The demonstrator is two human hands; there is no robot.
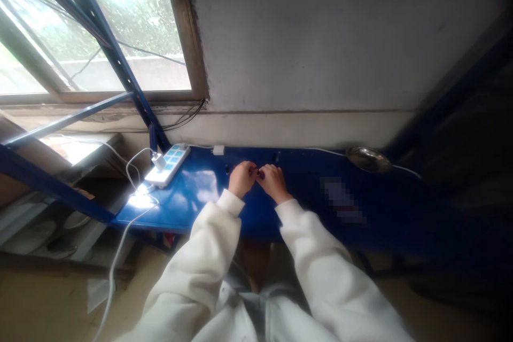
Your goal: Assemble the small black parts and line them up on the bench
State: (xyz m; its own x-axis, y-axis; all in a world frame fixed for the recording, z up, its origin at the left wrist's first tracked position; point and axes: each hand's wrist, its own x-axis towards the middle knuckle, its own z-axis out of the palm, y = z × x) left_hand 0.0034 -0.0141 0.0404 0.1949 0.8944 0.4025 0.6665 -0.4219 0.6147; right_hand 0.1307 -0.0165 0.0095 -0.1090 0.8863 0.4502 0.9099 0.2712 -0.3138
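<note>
Both hands meet above the middle of the blue table (256,224), fingertips nearly touching. My left hand (241,179) has its fingers closed around a small dark object (258,173), too small to name. My right hand (274,181) pinches at the same spot from the other side, its fingers curled. How much of the object lies inside each hand is hidden. Just left of my left hand is a little dark piece (227,169) on the table. Beyond my right hand lies another small dark item (276,157), blurred.
A white power strip (173,163) with a plugged-in charger (158,160) sits at the table's left end. A white adapter (218,150) lies at the back edge. To the right is a shiny metal dish (367,159) by a white cable. A blue frame post (120,64) rises at left.
</note>
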